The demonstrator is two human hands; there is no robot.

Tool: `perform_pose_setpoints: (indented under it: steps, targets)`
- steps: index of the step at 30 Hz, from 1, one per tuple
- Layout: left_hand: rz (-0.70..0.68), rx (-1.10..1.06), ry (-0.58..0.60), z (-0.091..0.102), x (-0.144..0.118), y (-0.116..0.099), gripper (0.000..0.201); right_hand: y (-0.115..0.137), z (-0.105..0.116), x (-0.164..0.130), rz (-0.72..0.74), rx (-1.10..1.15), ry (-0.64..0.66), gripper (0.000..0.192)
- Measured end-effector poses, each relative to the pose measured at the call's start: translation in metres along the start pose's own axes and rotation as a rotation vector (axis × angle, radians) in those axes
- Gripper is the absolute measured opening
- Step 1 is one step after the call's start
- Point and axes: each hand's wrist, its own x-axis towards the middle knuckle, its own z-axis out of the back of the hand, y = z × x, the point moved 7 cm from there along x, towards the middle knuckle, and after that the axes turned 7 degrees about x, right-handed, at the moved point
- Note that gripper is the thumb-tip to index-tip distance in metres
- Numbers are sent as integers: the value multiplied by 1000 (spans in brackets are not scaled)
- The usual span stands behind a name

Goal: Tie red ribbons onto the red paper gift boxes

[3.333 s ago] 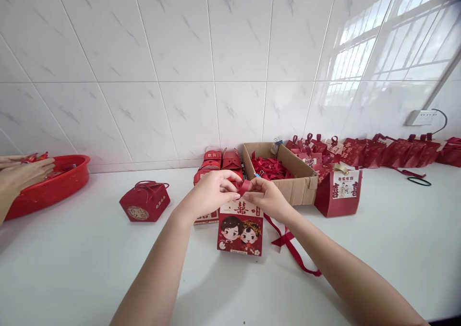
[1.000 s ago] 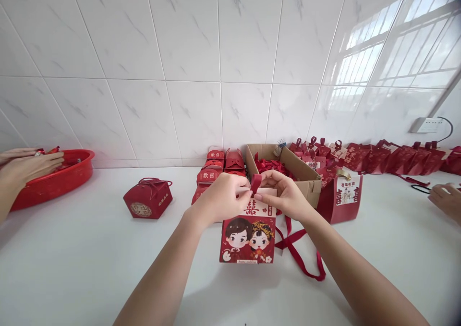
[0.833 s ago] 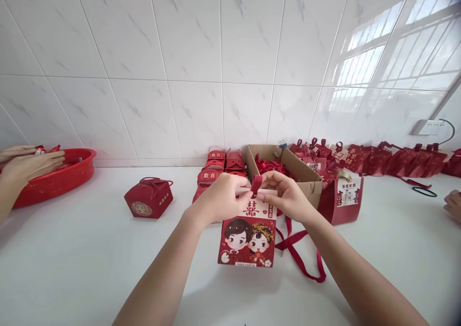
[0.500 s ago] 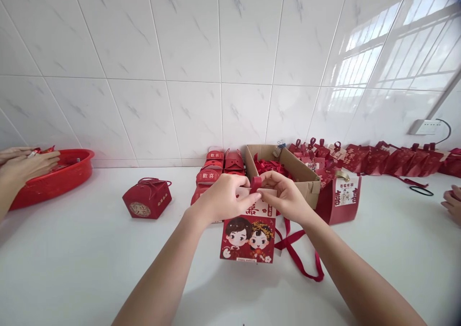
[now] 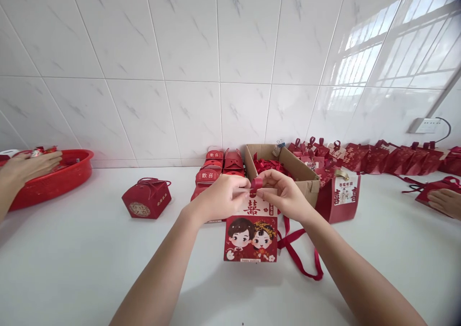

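Note:
A red and white gift box [image 5: 251, 239] printed with a cartoon couple hangs above the table, held at its top edge by both hands. My left hand [image 5: 224, 195] pinches the upper left of that edge between thumb and fingers. On the upper right, my right hand [image 5: 283, 194] is closed on the edge beside a small red ribbon loop [image 5: 256, 184] that stands up between the hands. Behind the box a loose red ribbon [image 5: 300, 263] trails on the white table [image 5: 216, 292].
An open cardboard box [image 5: 306, 175] holds red ribbons. Beside it stand stacked red boxes [image 5: 208, 175] and a red gift bag [image 5: 344, 203]. A red handled box [image 5: 147, 199] sits left. Other people's hands work at a red basin [image 5: 77, 172] and a red box [image 5: 428, 191] far right.
The cartoon gift box has shifted slightly right and faces me more squarely, both hands still gripping its top. At far right, another person's hand now has a red box.

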Motion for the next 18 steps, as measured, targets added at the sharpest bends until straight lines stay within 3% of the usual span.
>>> perform_pose_setpoints:
  steps: [3,9,18]
  targets:
    - [30,45,36,1,-2,3,17,0,-1,-1,5,-2,12,19]
    - [114,-71,106,-5,-3,11,11,2,-5,-1,-22,-14,39,18]
    - [119,-101,85,-2,-3,10,17,5,-6,-3,-18,-73,67,18]
